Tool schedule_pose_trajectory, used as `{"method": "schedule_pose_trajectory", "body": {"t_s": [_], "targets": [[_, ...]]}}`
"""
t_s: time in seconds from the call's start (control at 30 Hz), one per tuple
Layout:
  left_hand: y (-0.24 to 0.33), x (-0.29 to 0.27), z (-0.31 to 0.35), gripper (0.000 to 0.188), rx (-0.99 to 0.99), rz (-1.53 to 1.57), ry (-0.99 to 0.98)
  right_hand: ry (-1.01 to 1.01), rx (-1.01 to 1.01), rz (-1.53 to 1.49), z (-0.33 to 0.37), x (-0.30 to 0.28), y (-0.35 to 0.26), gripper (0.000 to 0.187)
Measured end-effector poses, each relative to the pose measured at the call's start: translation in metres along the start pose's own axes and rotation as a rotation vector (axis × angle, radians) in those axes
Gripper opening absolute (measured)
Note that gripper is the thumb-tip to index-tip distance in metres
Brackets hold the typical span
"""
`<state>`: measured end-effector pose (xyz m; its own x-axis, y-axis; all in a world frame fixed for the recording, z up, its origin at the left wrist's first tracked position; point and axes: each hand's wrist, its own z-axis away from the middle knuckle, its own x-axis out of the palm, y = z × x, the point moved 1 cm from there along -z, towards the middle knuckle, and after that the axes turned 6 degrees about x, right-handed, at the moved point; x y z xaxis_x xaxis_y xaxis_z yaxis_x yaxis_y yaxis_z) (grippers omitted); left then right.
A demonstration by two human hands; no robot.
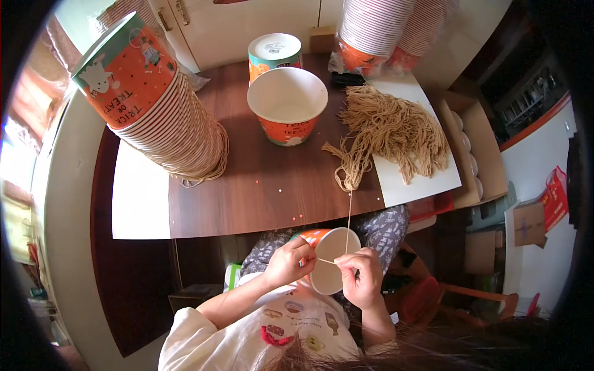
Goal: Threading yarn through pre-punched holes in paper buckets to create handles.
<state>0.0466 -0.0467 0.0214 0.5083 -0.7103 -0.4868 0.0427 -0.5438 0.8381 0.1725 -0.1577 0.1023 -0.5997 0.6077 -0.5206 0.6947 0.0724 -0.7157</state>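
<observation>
An orange paper bucket (337, 241) lies tilted on my lap, its pale open mouth turned to the right. In front of that mouth, a thin tan cord (349, 213) is stretched between my hands. My left hand (288, 264) is closed in a pinch on the cord at the bucket's left side. With thumb and fingertips pressed together, my right hand (362, 277) grips the same cord near the rim. From there the cord runs up over the table edge to a large tangled bundle of tan cords (396, 133).
A tall nested stack of buckets (167, 117) with cords around it leans at the table's left. An upright bucket (288, 105) stands mid-table before an upturned one (275, 49). Wrapped bucket stacks (374, 31) are at the back right. Beside the table sits a cardboard box (479, 142).
</observation>
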Motion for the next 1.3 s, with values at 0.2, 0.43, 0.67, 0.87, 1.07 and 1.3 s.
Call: {"method": "schedule_pose_trajectory", "body": {"t_s": [0.2, 0.43, 0.67, 0.87, 1.07, 1.3], "targets": [[0.005, -0.002, 0.001, 0.011, -0.012, -0.013, 0.008, 0.008, 0.047, -0.011, -0.002, 0.002, 0.003, 0.018], [0.012, -0.003, -0.003, 0.011, 0.002, -0.189, 0.042, 0.016, -0.039, -0.001, -0.003, 0.003, -0.002, 0.018], [0.011, -0.003, -0.001, 0.012, -0.088, -0.212, -0.031, -0.066, -0.247, 0.157, 0.004, 0.010, -0.024, 0.023], [0.017, -0.003, 0.005, 0.016, -0.105, -0.271, -0.048, -0.204, -0.075, 0.074, -0.001, 0.001, -0.020, 0.024], [0.006, -0.021, -0.002, 0.016, -0.044, -0.352, 0.021, -0.334, 0.068, 0.368, -0.009, -0.058, -0.023, 0.027], [-0.014, -0.021, -0.042, 0.017, 0.149, -0.235, -0.156, -0.362, 0.508, 0.301, 0.014, -0.125, -0.018, 0.023]]}}
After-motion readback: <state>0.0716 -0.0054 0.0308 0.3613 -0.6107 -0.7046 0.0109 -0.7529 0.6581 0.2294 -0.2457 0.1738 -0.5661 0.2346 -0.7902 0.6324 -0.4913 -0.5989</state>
